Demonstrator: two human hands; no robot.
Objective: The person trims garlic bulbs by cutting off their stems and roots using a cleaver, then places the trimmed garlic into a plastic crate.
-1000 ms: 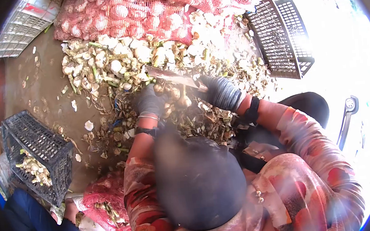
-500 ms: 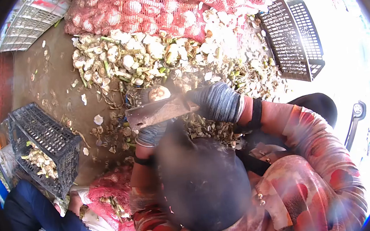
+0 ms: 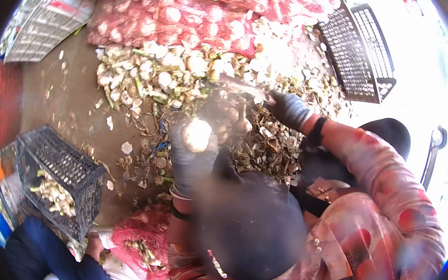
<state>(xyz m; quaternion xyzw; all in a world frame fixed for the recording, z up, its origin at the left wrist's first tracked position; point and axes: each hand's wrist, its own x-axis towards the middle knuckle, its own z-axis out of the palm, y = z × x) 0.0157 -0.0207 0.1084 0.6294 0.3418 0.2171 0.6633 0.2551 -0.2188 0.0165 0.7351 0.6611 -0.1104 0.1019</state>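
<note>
My left hand [image 3: 184,162], in a grey glove, is closed around a pale garlic bulb [image 3: 197,134] that sits brightly lit at the top of the grip. Off to the right, my right hand [image 3: 289,108], in a grey-blue glove, grips a broad-bladed knife [image 3: 243,86]. The blade points up and left over the heap of garlic and trimmings [image 3: 175,72], apart from the bulb. Between the hands, a garlic bulb with its stem [image 3: 242,125] shows blurred above dry trimmings [image 3: 272,141].
Red mesh sacks of garlic [image 3: 171,19] lie along the back. A black crate [image 3: 355,54] stands at right; another crate [image 3: 62,175] with garlic pieces is at left. A pale crate [image 3: 46,27] is far left. Another person's dark sleeve [image 3: 48,257] is beside a red mesh bag [image 3: 145,243].
The knife has moved from over the left hand up and right, away from the bulb, with the right hand. The left hand and garlic bulb now show uncovered, slightly lower.
</note>
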